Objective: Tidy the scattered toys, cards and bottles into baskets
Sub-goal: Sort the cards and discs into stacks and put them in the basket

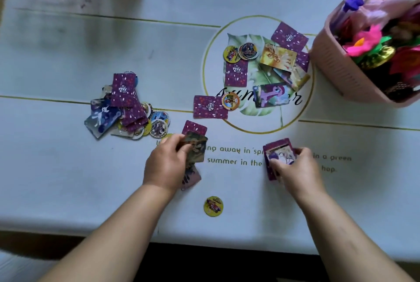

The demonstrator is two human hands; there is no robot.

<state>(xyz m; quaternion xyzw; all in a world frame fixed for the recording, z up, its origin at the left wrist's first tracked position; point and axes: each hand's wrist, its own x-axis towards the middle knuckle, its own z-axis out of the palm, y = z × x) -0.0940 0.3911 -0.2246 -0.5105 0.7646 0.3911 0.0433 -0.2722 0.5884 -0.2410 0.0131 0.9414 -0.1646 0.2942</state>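
Cards purple-backed, scattered | left hand, right hand gripping some

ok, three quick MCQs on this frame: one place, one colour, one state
1. Where does the lone yellow disc lie?
A) at the far edge of the table
B) on the tablecloth, by its near edge
C) inside the printed circle

2. What colour is the basket that holds the plush toys?
A) pink
B) blue
C) white

3. What is the right hand doing?
A) lying flat and empty
B) gripping a stack of cards
C) lifting a bottle

Answers:
1 B, it sits alone close to the near edge.
2 A, its slatted wall is pink.
3 B, the fingers curl round the stack.
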